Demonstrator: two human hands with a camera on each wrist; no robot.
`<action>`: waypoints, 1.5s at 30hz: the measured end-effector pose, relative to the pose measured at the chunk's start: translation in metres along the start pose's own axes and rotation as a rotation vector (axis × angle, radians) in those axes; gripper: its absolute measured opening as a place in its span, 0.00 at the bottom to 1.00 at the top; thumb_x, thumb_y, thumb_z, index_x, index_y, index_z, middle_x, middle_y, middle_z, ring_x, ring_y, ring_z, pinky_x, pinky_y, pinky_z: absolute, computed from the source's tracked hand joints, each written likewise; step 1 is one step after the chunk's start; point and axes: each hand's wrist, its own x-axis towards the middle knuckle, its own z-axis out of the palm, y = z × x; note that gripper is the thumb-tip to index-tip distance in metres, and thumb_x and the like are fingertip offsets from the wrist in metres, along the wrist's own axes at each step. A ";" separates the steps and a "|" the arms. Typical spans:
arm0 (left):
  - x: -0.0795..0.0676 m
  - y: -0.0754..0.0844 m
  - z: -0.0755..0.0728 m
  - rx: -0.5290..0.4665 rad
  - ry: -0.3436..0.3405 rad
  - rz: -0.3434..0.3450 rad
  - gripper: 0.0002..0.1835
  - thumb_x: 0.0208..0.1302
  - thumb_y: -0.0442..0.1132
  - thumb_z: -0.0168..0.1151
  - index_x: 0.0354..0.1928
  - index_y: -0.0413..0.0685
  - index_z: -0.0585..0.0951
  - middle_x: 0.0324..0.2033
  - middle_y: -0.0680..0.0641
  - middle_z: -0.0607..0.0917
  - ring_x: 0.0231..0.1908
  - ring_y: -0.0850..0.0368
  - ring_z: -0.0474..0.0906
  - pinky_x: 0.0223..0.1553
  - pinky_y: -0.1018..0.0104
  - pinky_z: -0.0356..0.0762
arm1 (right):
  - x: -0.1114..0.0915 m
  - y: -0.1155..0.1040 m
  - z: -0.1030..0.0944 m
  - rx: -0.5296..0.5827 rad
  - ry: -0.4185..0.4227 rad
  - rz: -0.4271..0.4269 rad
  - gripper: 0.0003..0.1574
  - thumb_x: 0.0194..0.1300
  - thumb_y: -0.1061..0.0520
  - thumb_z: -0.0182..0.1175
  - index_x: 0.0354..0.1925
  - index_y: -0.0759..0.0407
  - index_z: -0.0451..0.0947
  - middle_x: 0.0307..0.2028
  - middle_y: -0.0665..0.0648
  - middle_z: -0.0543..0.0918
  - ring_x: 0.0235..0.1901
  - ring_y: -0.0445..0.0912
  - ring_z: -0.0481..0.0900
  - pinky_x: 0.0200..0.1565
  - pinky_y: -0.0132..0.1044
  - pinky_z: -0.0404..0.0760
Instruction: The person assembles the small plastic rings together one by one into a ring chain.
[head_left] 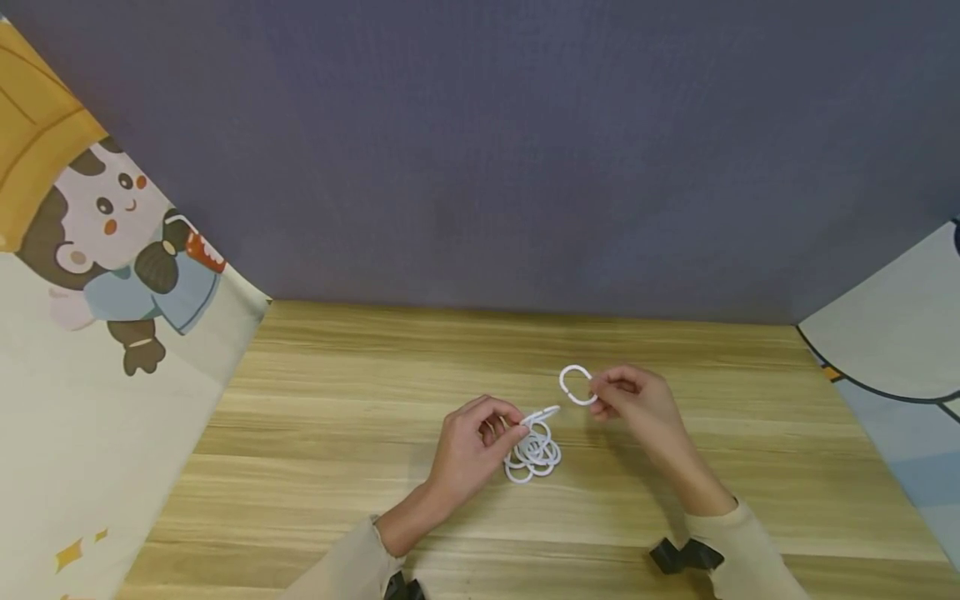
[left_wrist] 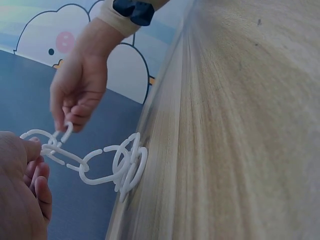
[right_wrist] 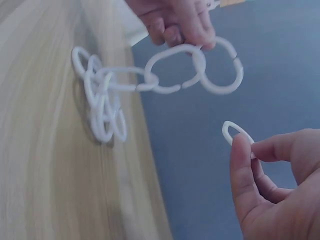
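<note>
A chain of white plastic rings (head_left: 534, 450), each with a small gap, hangs from my left hand (head_left: 476, 446), and its lower rings lie heaped on the wooden table. Thumb and fingertips of that hand pinch the ring at the chain's top end (right_wrist: 222, 90). To the right and a little farther away, my right hand (head_left: 637, 406) pinches a single loose white ring (head_left: 576, 385) between thumb and forefinger. In the right wrist view this single ring (right_wrist: 231, 131) stands apart from the chain; in the left wrist view it overlaps the chain's upper rings.
The wooden tabletop (head_left: 337, 375) meets a dark blue-grey panel (head_left: 525, 167) at the back. Side panels with cartoon figures (head_left: 150, 250) border it left and right. Black devices (head_left: 686, 556) are strapped on both wrists over light sleeves.
</note>
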 end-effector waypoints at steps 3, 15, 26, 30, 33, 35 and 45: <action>0.003 -0.001 0.000 0.001 0.004 -0.011 0.08 0.64 0.31 0.82 0.39 0.47 0.90 0.32 0.53 0.88 0.27 0.70 0.75 0.26 0.73 0.77 | -0.003 -0.009 0.000 0.009 -0.018 -0.005 0.13 0.79 0.66 0.64 0.49 0.81 0.80 0.31 0.56 0.88 0.30 0.43 0.88 0.37 0.37 0.92; 0.015 -0.003 0.002 -0.005 0.031 -0.003 0.08 0.63 0.31 0.82 0.39 0.47 0.90 0.32 0.53 0.88 0.27 0.70 0.75 0.25 0.72 0.78 | -0.006 -0.034 0.014 0.004 -0.017 -0.100 0.07 0.77 0.70 0.64 0.45 0.79 0.80 0.30 0.58 0.87 0.28 0.44 0.88 0.34 0.38 0.92; 0.014 -0.004 0.002 -0.009 0.008 0.022 0.09 0.62 0.32 0.83 0.40 0.46 0.89 0.32 0.52 0.88 0.27 0.70 0.76 0.25 0.71 0.81 | -0.012 -0.030 0.026 0.008 -0.099 -0.141 0.06 0.75 0.72 0.64 0.45 0.79 0.80 0.33 0.62 0.87 0.29 0.47 0.90 0.35 0.40 0.93; 0.014 -0.005 0.003 -0.014 0.001 0.020 0.09 0.62 0.32 0.83 0.40 0.46 0.89 0.31 0.52 0.88 0.27 0.70 0.76 0.25 0.70 0.81 | -0.012 -0.028 0.029 -0.004 -0.123 -0.143 0.07 0.75 0.72 0.65 0.45 0.80 0.80 0.33 0.65 0.86 0.30 0.47 0.90 0.36 0.40 0.93; 0.013 -0.004 0.003 -0.013 0.000 0.024 0.09 0.62 0.32 0.83 0.40 0.46 0.89 0.32 0.51 0.89 0.27 0.70 0.76 0.25 0.70 0.81 | -0.014 -0.026 0.031 -0.017 -0.119 -0.141 0.07 0.75 0.71 0.66 0.46 0.79 0.80 0.33 0.67 0.86 0.30 0.47 0.90 0.35 0.39 0.93; 0.013 -0.004 0.003 -0.009 0.003 0.027 0.10 0.62 0.32 0.83 0.40 0.46 0.89 0.33 0.51 0.89 0.27 0.70 0.76 0.25 0.71 0.81 | -0.014 -0.023 0.031 -0.033 -0.108 -0.142 0.07 0.76 0.70 0.66 0.46 0.78 0.80 0.33 0.66 0.87 0.29 0.46 0.90 0.33 0.38 0.92; 0.008 -0.004 0.001 0.003 0.002 0.023 0.09 0.65 0.31 0.82 0.40 0.47 0.88 0.32 0.52 0.88 0.27 0.70 0.76 0.25 0.72 0.79 | -0.016 -0.015 0.022 -0.059 -0.048 -0.143 0.07 0.78 0.69 0.65 0.48 0.77 0.79 0.32 0.62 0.87 0.25 0.44 0.87 0.29 0.38 0.89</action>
